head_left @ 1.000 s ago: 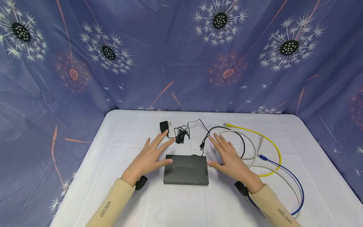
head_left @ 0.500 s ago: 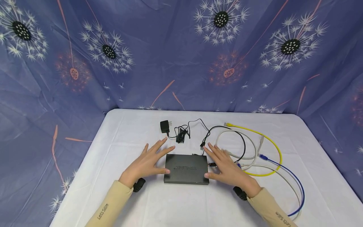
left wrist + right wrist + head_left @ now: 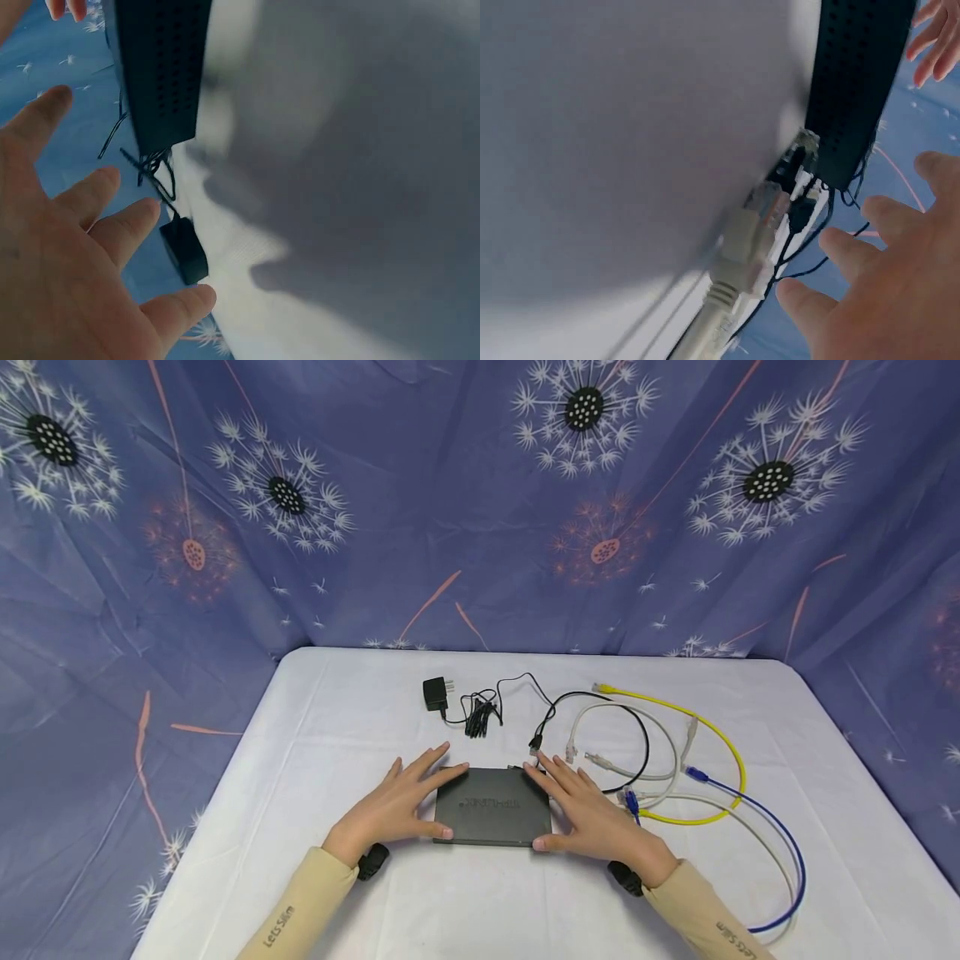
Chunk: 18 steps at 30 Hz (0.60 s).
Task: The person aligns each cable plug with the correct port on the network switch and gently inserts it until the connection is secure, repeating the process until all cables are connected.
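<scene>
A flat black network switch (image 3: 491, 810) with TP-LINK lettering on top lies on the white table. My left hand (image 3: 393, 802) is spread at its left side, thumb and forefinger overlapping the left corners in the head view. On the opposite side, my right hand (image 3: 592, 810) is also spread, its fingertips over the back right corner and its thumb at the front right one. Both hands have straight fingers and grip nothing. The left wrist view shows the vented side wall (image 3: 165, 75) beyond the left hand's fingers. A pale network plug (image 3: 739, 240) appears large in the right wrist view.
Behind the switch lie a black power adapter (image 3: 435, 694) and its bundled cord (image 3: 480, 718). Coiled yellow (image 3: 720, 743), blue (image 3: 780, 827), grey and black network cables spread on the right, some passing near the right forearm. A patterned curtain (image 3: 480, 510) hangs behind the table.
Both hands have come back toward the front edge and lower around the switch, and the right hand has moved left onto its corners. The switch stays where it was.
</scene>
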Each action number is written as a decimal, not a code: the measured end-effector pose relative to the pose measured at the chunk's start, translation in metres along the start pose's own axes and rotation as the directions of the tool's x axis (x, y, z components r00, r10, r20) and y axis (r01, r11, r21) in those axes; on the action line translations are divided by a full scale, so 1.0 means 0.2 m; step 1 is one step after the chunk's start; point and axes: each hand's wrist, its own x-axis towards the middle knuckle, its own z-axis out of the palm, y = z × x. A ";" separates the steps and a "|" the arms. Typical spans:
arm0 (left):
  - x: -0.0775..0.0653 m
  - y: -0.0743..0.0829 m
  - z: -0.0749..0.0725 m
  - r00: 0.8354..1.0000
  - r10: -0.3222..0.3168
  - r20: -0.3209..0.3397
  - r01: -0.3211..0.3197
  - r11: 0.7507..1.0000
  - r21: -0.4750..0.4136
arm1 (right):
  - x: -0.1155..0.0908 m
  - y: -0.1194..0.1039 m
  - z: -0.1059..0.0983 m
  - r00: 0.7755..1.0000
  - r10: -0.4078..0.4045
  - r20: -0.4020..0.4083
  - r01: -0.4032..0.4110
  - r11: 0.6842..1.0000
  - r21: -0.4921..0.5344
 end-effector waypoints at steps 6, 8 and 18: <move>0.00 0.01 0.03 0.999 -0.031 0.024 0.032 0.999 -0.031 | 0.00 0.00 0.02 1.000 0.020 0.024 -0.020 1.000 0.014; 0.00 0.01 0.04 0.999 -0.029 0.024 0.030 0.999 -0.041 | 0.00 0.00 0.04 0.999 0.022 0.024 -0.022 1.000 0.010; 0.00 -0.01 0.07 0.999 -0.017 0.028 0.019 0.999 -0.047 | 0.01 0.03 0.07 1.000 -0.009 -0.001 0.009 1.000 -0.006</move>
